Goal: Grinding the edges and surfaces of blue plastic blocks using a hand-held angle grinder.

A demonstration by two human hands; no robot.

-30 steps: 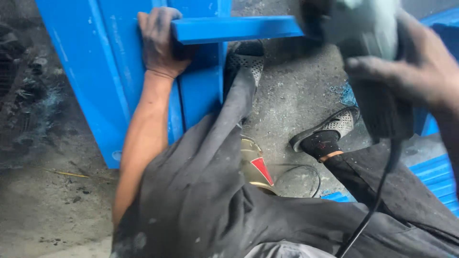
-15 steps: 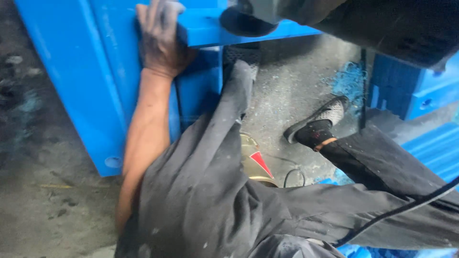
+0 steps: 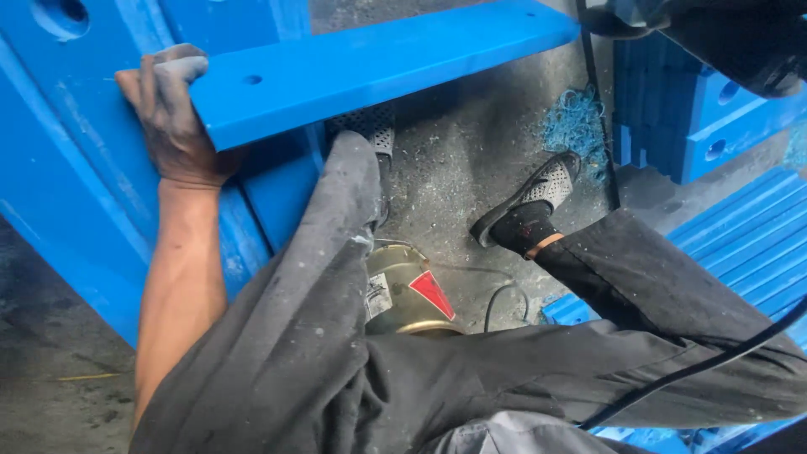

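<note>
Left hand [image 3: 172, 118] grips the near end of a blue plastic bar [image 3: 378, 63], fingers curled over its edge; the bar lies across blue panels [image 3: 76, 193] above grey-trousered legs. Right hand is out of view. A brass-coloured can [image 3: 403, 294] sits between the legs.

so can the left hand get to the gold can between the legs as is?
Probably not right away: the left hand is gripping the end of the blue bar, and the raised left knee sits between it and the gold can.
</note>
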